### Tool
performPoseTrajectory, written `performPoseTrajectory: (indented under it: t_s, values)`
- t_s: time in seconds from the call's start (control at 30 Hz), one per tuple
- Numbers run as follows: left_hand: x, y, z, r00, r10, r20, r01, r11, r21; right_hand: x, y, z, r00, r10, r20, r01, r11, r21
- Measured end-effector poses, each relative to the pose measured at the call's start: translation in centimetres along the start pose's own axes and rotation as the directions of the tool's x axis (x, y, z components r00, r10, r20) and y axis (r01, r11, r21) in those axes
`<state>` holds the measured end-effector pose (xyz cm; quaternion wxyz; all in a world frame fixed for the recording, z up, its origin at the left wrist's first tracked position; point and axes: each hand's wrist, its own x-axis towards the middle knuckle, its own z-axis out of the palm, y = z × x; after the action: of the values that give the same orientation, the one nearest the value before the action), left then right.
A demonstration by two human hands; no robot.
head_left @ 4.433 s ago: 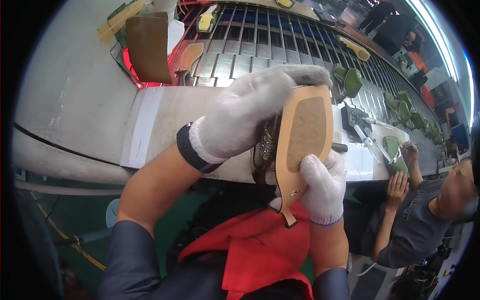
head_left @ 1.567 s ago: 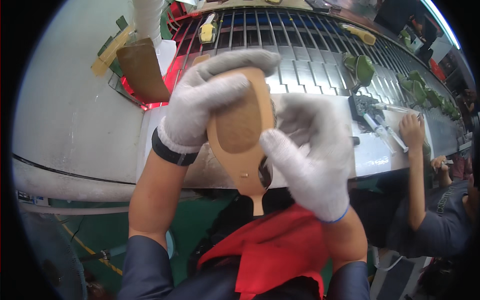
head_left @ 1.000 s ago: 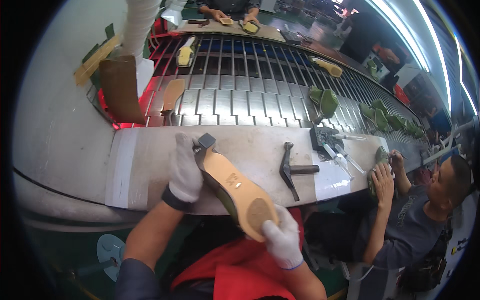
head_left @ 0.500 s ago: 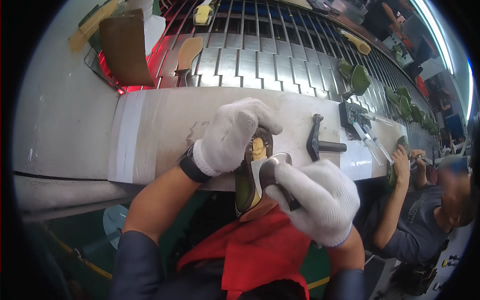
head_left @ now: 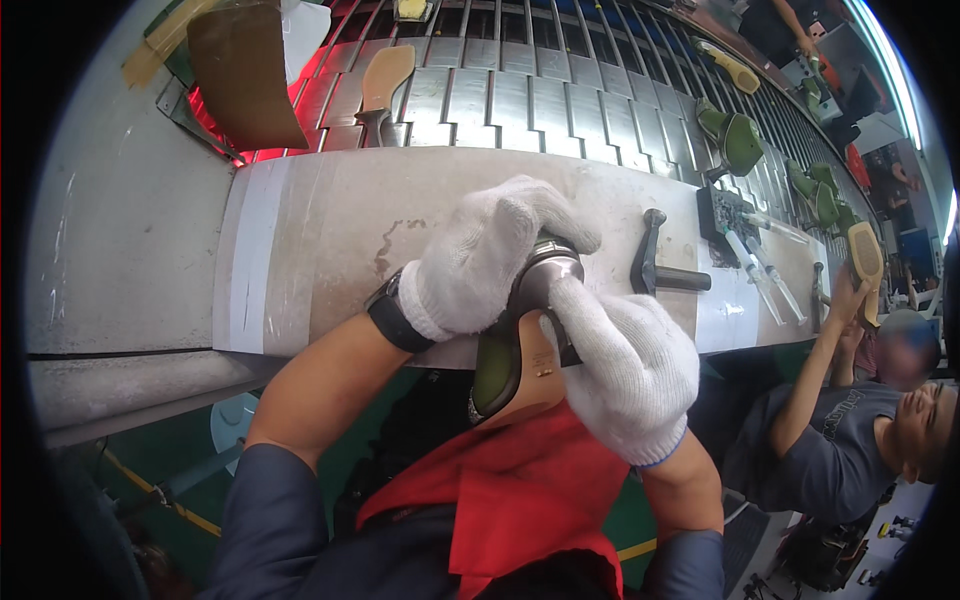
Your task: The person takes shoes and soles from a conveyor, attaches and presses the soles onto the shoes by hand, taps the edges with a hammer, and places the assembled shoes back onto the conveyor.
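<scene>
A green shoe upper [head_left: 491, 372] lies bottom up in front of me over the bench edge. My left hand [head_left: 485, 258], in a white knit glove, wraps around its back end. A tan sole [head_left: 538, 362] with a shiny metallic-looking heel [head_left: 550, 272] lies against the shoe's bottom. My right hand [head_left: 632, 368], also gloved, is closed around the heel, its thumb and fingers near the heel's wide end. The heel's thinner end is mostly hidden by that hand.
On the pale bench [head_left: 350, 210] lie a hammer [head_left: 650, 262] and several syringes [head_left: 765, 268] by a dark block [head_left: 722, 215]. Beyond runs a slatted metal conveyor [head_left: 490, 110] bearing another sole [head_left: 386, 78] and green shoes [head_left: 735, 140]. A co-worker [head_left: 835, 430] at right holds a sole.
The sole and heel have come down onto the shoe's bottom, covering the yellow and white parts seen earlier. The heel has moved up against the shoe's back end. The co-worker's hands have turned over what they hold.
</scene>
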<state>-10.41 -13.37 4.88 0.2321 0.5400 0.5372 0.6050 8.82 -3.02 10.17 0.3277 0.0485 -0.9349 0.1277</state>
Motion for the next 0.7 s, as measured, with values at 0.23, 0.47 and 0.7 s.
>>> performPoseTrajectory:
  t_s: [0.23, 0.47, 0.7]
  values:
    - [-0.3, -0.1, -0.5, 1.0, -0.009, 0.012, 0.009, 1.0, 0.009, 0.5, -0.3, 0.5, 1.0, 0.001, -0.01, -0.001, 1.0, 0.023]
    - [-0.1, 0.2, -1.5, 0.999, 0.014, 0.052, -0.008, 0.994, -0.105, 2.4, 0.6, 1.8, 0.998, -0.029, -0.049, 0.031, 0.999, 0.039]
    - [-0.4, -0.8, -3.0, 0.945, -0.312, -0.097, 0.235, 0.857, -0.459, 1.9, 2.2, 0.6, 0.672, 0.687, 0.277, -0.705, 0.48, 0.522]
